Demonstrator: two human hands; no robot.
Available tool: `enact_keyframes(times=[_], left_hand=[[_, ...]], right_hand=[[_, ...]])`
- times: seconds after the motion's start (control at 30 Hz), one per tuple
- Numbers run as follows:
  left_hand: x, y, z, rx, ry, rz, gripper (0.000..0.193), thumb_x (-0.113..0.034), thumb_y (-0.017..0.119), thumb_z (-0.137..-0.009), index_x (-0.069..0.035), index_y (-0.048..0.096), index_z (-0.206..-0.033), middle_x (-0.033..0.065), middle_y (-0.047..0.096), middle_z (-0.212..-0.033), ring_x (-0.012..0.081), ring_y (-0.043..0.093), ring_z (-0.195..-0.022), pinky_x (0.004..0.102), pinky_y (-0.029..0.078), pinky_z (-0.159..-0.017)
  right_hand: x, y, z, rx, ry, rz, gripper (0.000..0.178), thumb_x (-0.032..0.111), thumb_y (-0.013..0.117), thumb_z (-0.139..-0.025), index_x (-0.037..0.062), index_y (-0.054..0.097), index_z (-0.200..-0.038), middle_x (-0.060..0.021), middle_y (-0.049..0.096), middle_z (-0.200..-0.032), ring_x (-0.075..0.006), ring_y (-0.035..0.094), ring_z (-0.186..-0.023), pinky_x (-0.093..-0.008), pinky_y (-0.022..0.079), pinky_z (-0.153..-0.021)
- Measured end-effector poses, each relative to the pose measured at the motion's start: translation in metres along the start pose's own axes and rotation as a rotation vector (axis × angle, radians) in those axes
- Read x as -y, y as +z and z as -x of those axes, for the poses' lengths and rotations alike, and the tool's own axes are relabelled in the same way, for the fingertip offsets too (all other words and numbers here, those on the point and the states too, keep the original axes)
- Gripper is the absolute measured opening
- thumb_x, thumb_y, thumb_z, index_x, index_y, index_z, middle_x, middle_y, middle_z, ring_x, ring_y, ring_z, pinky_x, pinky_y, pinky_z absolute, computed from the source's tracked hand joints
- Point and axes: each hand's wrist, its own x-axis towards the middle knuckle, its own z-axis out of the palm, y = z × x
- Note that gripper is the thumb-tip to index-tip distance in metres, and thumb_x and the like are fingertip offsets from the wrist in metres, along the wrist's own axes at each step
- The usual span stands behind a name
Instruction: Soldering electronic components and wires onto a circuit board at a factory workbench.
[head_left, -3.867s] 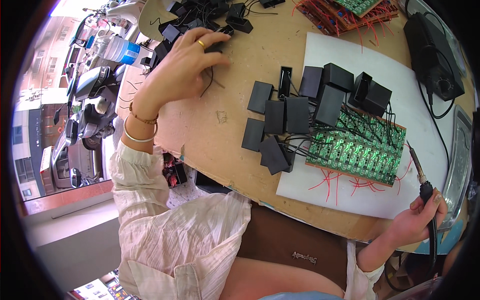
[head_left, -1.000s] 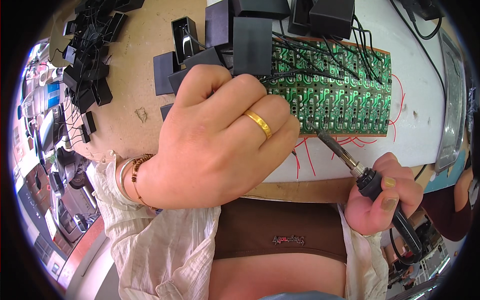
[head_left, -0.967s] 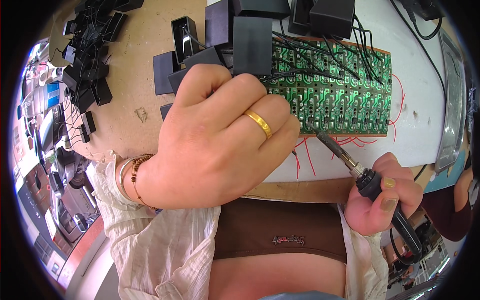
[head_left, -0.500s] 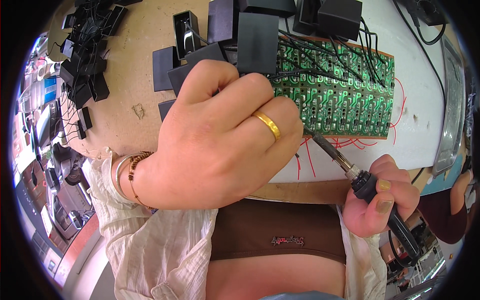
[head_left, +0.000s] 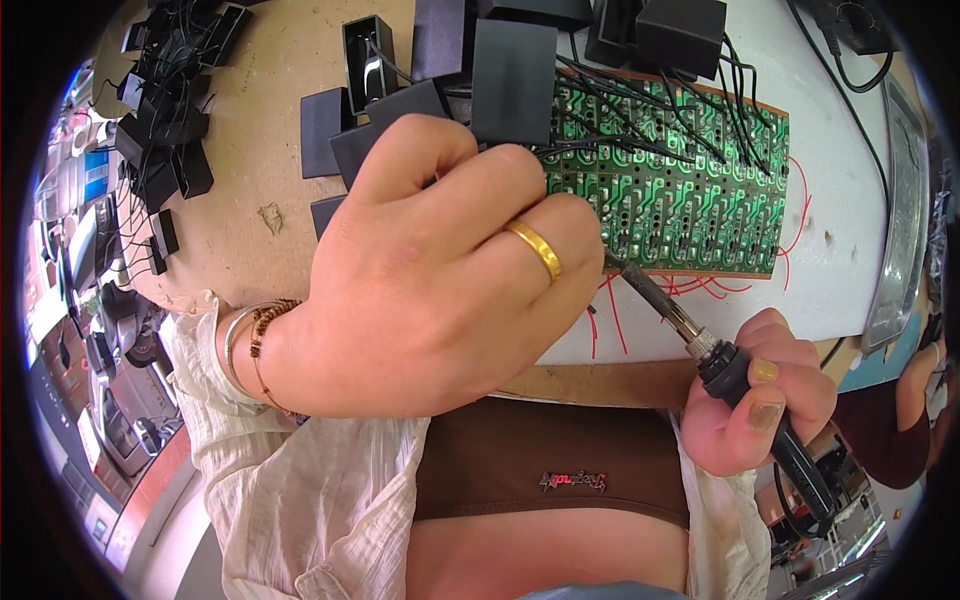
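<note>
My right hand [head_left: 762, 400] is wrapped round the black handle of a soldering iron [head_left: 735, 376]. The iron slants up to the left, and its tip passes out of sight behind my left hand [head_left: 450, 270] at the lower left of a green circuit board panel [head_left: 690, 215]. My left hand is closed, knuckles up, over the board's left end. Its fingertips and whatever they hold are hidden under it. Black wires [head_left: 620, 145] run across the panel from black plastic boxes [head_left: 513, 85] at its upper left. Thin red wires [head_left: 700, 284] stick out along the panel's lower and right edges.
More black boxes with wires [head_left: 165, 150] lie heaped at the far left of the brown work surface [head_left: 265, 120]. A white board [head_left: 835, 240] lies under the panel. At the right stands a clear plastic tray [head_left: 900, 220], with another person's arm [head_left: 915, 390] below it.
The whole view has shifted very slightly. Both hands and the soldering iron keep nearly the same places against the panel.
</note>
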Motion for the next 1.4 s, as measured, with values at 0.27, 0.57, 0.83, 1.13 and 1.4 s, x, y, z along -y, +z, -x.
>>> enact_keyframes(times=[0.27, 0.57, 0.83, 1.13, 1.4], left_hand=[[-0.001, 0.001, 0.0, -0.017, -0.008, 0.012, 0.028, -0.02, 0.063, -0.062, -0.008, 0.07, -0.086, -0.0014, 0.061, -0.088, 0.0166, 0.056, -0.073, 0.0334, 0.04, -0.07], [-0.002, 0.001, 0.001, -0.011, -0.018, 0.014, 0.028, -0.02, 0.064, -0.06, -0.008, 0.071, -0.085, -0.001, 0.061, -0.087, 0.0167, 0.056, -0.073, 0.0332, 0.039, -0.07], [-0.002, 0.001, 0.001, -0.022, -0.012, 0.011, 0.029, -0.02, 0.062, -0.061, -0.007, 0.071, -0.086, -0.0009, 0.061, -0.087, 0.0165, 0.056, -0.072, 0.0327, 0.039, -0.07], [-0.002, 0.0, 0.001, -0.022, 0.005, -0.006, 0.027, -0.018, 0.062, -0.064, -0.006, 0.07, -0.087, -0.0001, 0.061, -0.085, 0.0164, 0.055, -0.071, 0.0326, 0.039, -0.07], [0.0, -0.001, -0.001, -0.006, 0.013, -0.008, 0.025, -0.016, 0.065, -0.065, -0.006, 0.07, -0.087, 0.0006, 0.061, -0.084, 0.0171, 0.056, -0.07, 0.0327, 0.04, -0.07]], right_hand=[[0.0, 0.005, 0.002, -0.061, 0.0, -0.008, 0.031, 0.014, 0.073, -0.08, 0.0038, 0.057, -0.104, -0.0073, 0.053, -0.08, -0.0153, 0.042, -0.056, -0.0332, 0.036, -0.054], [-0.001, 0.01, 0.004, -0.12, -0.014, -0.016, 0.029, 0.014, 0.071, -0.081, 0.0034, 0.056, -0.103, -0.0069, 0.052, -0.078, -0.0149, 0.04, -0.055, -0.033, 0.034, -0.052], [0.002, 0.01, 0.005, -0.223, -0.011, -0.053, 0.027, 0.013, 0.071, -0.082, 0.0038, 0.055, -0.102, -0.0068, 0.052, -0.08, -0.0145, 0.039, -0.055, -0.0338, 0.033, -0.053], [0.002, 0.013, 0.006, -0.285, -0.035, -0.034, 0.027, 0.017, 0.071, -0.085, 0.0042, 0.054, -0.102, -0.0063, 0.05, -0.08, -0.0137, 0.037, -0.056, -0.0339, 0.032, -0.054], [0.0, 0.009, 0.007, -0.245, -0.026, 0.002, 0.025, 0.019, 0.068, -0.09, 0.0055, 0.053, -0.106, -0.0071, 0.05, -0.081, -0.0142, 0.039, -0.057, -0.0336, 0.033, -0.054]])
